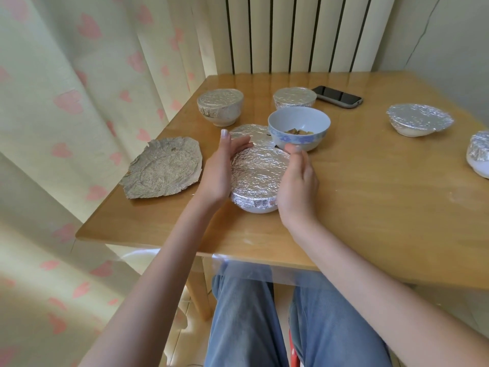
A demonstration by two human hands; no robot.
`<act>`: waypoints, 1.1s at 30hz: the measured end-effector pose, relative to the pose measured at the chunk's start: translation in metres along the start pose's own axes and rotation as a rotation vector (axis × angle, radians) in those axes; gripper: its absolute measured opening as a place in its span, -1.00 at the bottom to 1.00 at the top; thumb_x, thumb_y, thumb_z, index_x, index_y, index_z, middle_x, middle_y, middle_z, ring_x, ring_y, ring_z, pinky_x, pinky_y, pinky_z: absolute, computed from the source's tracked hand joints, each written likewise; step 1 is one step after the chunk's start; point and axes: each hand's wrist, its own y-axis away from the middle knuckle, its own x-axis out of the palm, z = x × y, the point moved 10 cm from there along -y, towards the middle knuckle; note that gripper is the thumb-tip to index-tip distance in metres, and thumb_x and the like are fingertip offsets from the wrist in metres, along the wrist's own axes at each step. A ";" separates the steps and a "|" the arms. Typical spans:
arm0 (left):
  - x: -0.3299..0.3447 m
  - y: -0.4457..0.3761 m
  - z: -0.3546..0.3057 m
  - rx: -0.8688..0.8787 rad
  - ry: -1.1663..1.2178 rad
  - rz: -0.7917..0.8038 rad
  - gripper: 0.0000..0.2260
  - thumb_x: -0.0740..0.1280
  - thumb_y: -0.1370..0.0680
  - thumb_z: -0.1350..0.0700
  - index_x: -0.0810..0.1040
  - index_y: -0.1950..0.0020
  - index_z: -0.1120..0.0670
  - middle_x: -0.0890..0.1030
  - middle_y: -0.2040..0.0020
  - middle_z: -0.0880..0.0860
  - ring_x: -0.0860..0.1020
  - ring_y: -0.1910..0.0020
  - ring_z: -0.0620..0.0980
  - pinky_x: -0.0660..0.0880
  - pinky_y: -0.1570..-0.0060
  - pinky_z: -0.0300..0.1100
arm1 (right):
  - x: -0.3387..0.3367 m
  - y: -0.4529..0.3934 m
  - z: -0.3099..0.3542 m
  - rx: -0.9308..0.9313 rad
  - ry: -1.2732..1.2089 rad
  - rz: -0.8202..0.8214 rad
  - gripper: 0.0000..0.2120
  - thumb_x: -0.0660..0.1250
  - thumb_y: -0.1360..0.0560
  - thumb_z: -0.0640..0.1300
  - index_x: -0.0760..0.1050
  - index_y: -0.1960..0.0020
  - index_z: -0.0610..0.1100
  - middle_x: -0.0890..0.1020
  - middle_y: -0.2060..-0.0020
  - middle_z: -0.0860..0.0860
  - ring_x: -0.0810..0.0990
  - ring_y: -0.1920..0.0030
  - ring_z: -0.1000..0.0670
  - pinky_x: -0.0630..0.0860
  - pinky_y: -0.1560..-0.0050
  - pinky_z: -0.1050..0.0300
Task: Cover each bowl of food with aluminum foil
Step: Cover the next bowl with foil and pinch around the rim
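Note:
A white bowl wrapped in aluminum foil [258,176] stands near the table's front edge. My left hand [218,168] cups its left side, with the fingers curved round the far rim. On the bowl's right side, my right hand [297,181] curls against the foil edge. Just behind stands an uncovered blue-patterned bowl [299,140] with some food in it. A crumpled loose foil sheet [164,168] lies flat to the left. Another foil-covered bowl [250,132] sits partly hidden behind my left hand.
More foil-covered bowls stand at the back left [219,107], back middle [294,98], right [419,120] and far right edge [479,152]. A dark phone [337,97] lies at the back. The wooden table [370,194] meets a curtain on the left and a radiator behind.

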 end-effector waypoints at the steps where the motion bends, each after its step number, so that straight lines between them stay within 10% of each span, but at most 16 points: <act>1: -0.001 0.001 0.001 0.003 0.007 -0.020 -0.32 -0.10 -0.53 -0.34 0.53 -0.31 0.05 0.62 -0.21 -0.02 0.53 -0.26 -0.11 0.34 -0.39 0.04 | 0.000 -0.001 0.001 -0.014 0.009 0.022 -0.65 0.00 -0.66 -0.05 0.51 -0.22 -0.14 0.55 -0.04 0.06 0.44 -0.08 0.06 0.26 0.00 0.24; 8: -0.005 0.027 -0.002 -0.017 0.061 -0.379 -0.49 -0.08 -0.65 -0.22 0.58 -0.19 -0.01 0.62 -0.13 -0.06 0.52 -0.21 -0.08 0.34 -0.31 -0.21 | 0.014 -0.030 -0.009 0.133 -0.083 0.240 -0.58 -0.01 -0.65 0.09 0.49 -0.30 -0.06 0.56 -0.15 0.08 0.46 -0.17 0.11 0.37 -0.03 0.37; 13: 0.003 0.051 -0.013 -0.003 0.053 -0.573 -0.54 -0.06 -0.69 -0.09 0.59 -0.19 0.07 0.58 -0.04 -0.05 0.48 -0.07 -0.07 0.27 0.07 -0.38 | 0.028 -0.049 -0.015 0.103 0.014 0.467 -0.42 -0.08 -0.58 0.28 0.38 -0.41 -0.01 0.38 -0.41 0.02 0.30 -0.43 0.00 0.19 -0.46 -0.05; 17: 0.002 0.043 -0.016 0.012 -0.009 -0.459 -0.54 -0.09 -0.69 -0.12 0.54 -0.26 0.00 0.58 -0.12 -0.10 0.48 -0.11 -0.14 0.24 -0.06 -0.32 | 0.023 -0.047 -0.007 0.051 0.074 0.464 -0.43 -0.12 -0.63 0.19 0.38 -0.40 -0.11 0.55 -0.22 0.05 0.38 -0.33 0.08 0.21 -0.42 0.09; 20: -0.010 0.040 -0.026 0.093 -0.070 -0.370 -0.60 -0.11 -0.69 -0.13 0.53 -0.12 -0.15 0.54 -0.06 -0.23 0.46 -0.04 -0.34 0.29 -0.09 -0.35 | -0.015 -0.041 0.016 -0.123 0.155 0.162 -0.52 -0.06 -0.67 0.04 0.50 -0.28 -0.21 0.63 -0.11 -0.05 0.52 -0.16 0.07 0.34 -0.04 0.41; 28: 0.016 -0.013 -0.010 0.012 -0.066 0.067 -0.30 -0.07 -0.51 -0.38 0.49 -0.35 0.05 0.56 -0.31 0.01 0.48 -0.31 -0.12 0.30 -0.43 0.01 | -0.010 -0.008 0.002 0.034 0.076 -0.029 -0.67 0.02 -0.66 -0.01 0.45 0.08 -0.14 0.49 0.31 0.08 0.46 0.17 -0.03 0.23 0.18 0.12; 33: 0.013 -0.013 0.004 -0.073 -0.032 0.006 -0.31 -0.12 -0.55 -0.36 0.56 -0.28 0.04 0.60 -0.22 0.00 0.55 -0.23 -0.06 0.39 -0.35 0.01 | -0.011 -0.015 -0.007 0.085 0.053 -0.008 -0.63 0.02 -0.65 0.00 0.54 -0.02 -0.15 0.44 0.34 0.19 0.40 0.18 0.04 0.25 0.14 0.17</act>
